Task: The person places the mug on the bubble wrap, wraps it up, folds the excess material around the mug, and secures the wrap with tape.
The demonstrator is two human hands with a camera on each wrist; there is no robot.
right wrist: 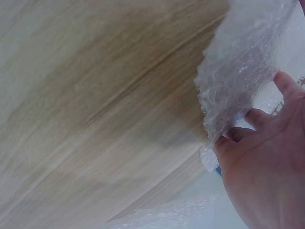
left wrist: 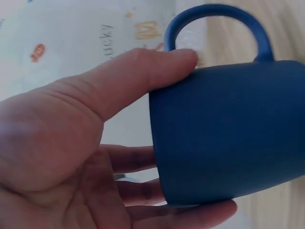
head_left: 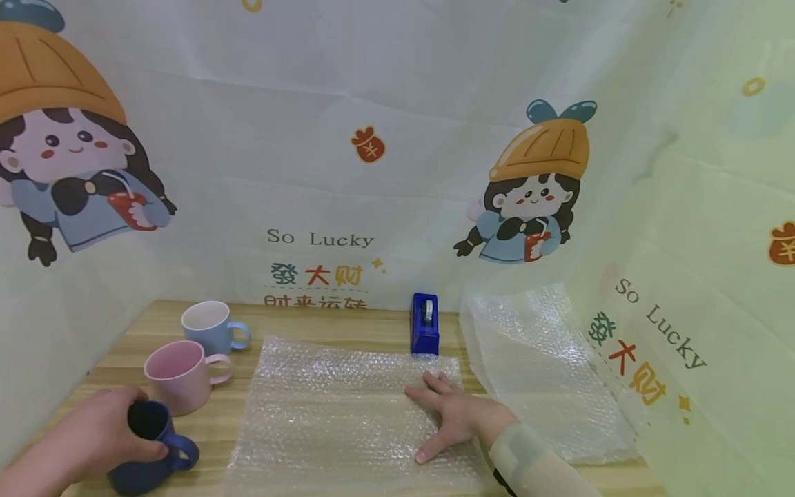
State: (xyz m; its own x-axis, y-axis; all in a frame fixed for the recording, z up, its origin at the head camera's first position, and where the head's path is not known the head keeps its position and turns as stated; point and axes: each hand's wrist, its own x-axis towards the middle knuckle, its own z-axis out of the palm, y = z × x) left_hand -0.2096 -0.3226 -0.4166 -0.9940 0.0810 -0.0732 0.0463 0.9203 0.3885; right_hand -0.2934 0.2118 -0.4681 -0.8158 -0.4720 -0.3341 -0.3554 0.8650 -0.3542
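At the near left of the table, my left hand (head_left: pixel 105 431) grips a dark blue mug (head_left: pixel 145 476) by its rim, the thumb on the side near the handle. The left wrist view shows the thumb and fingers of the left hand (left wrist: pixel 52 138) on opposite sides of the blue mug (left wrist: pixel 228 133). In the middle lies a flat sheet of bubble wrap (head_left: pixel 323 428). My right hand (head_left: pixel 456 414) rests on its right part with fingers spread. The right wrist view shows the fingertips of the right hand (right wrist: pixel 267 157) touching the bubble wrap (right wrist: pixel 238 71).
A pink mug (head_left: pixel 180 386) and a light blue mug (head_left: pixel 211 331) stand behind the dark blue one. At the back is a blue tape dispenser (head_left: pixel 425 335). More bubble wrap (head_left: pixel 546 386) lies on the right, against the printed cloth (head_left: pixel 410 83) that encloses the wooden table (head_left: pixel 335 321).
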